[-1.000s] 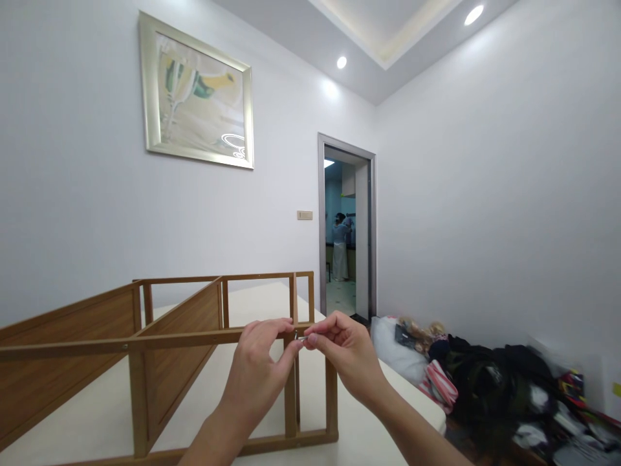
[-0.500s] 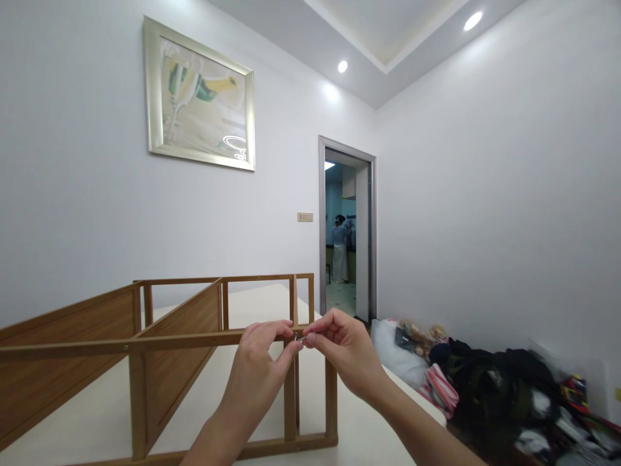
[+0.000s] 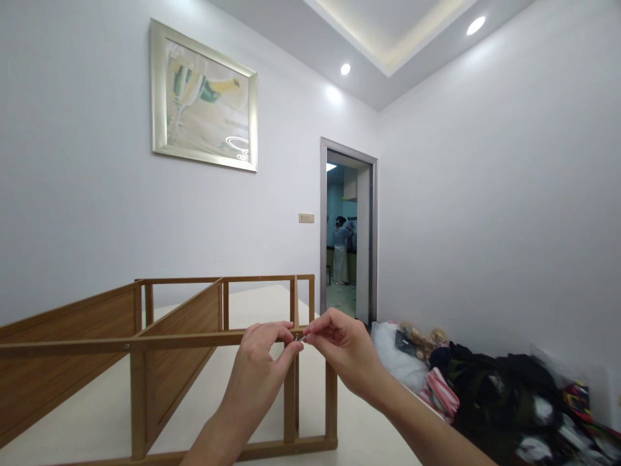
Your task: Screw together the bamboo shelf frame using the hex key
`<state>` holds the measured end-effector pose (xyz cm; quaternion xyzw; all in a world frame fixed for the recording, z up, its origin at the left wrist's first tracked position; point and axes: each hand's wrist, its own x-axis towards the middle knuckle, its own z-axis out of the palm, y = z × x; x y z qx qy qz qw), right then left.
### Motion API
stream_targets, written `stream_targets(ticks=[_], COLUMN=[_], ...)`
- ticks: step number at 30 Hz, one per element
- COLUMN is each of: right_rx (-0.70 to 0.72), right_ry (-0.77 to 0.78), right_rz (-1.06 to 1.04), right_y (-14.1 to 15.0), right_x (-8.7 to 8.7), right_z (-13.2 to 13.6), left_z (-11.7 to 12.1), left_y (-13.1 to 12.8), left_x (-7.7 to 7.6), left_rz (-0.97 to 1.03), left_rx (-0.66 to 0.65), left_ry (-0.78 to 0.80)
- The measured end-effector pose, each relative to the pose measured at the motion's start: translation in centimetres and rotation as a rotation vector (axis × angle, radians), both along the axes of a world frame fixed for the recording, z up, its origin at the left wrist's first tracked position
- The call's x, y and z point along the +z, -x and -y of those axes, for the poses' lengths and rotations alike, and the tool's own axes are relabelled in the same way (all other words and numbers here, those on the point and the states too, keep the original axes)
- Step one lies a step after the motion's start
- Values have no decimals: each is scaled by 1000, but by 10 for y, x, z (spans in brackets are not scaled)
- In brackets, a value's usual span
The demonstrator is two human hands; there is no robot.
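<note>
A wooden shelf frame [image 3: 184, 336] lies on its side on a pale table [image 3: 72, 414]. My left hand [image 3: 259, 372] grips the frame's top rail near its right end, with thumb and fingers curled round it. My right hand [image 3: 339, 349] pinches a small metal screw [image 3: 300, 338] between thumb and forefinger, with the tip held against the rail right beside my left fingertips. Both hands are closed and touch each other at the rail.
A pile of clothes and bags [image 3: 485, 395] lies at the lower right beside the table. An open doorway [image 3: 347, 233] in the far wall shows another person [image 3: 341, 249] standing in the room beyond. A framed picture [image 3: 204, 97] hangs on the left wall.
The view has tilted slightly, and my hands have stayed at the rail end with the screw; the fingers shifted only a little.
</note>
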<state>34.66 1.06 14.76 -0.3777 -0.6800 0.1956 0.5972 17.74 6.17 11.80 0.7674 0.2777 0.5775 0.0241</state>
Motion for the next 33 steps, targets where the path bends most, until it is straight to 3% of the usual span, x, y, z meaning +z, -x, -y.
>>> stream_targets(ticks=[10,18,27,33], right_rx=[-45,-132,-131,-114], right_ry=[-174,-210,-175,-94], right_rz=[232,506,674,940], right_y=[0,-2,4,15], right_x=[4,22,38,58], right_z=[0,3,1,2], left_z=[0,1,0,-1], left_y=[0,-3,-2,0], left_x=[0,-1,-1,-1], left_rz=[-4,-38,1,4], left_rx=[-12,18,2,-23], left_ry=[-1,-45,-44,-18])
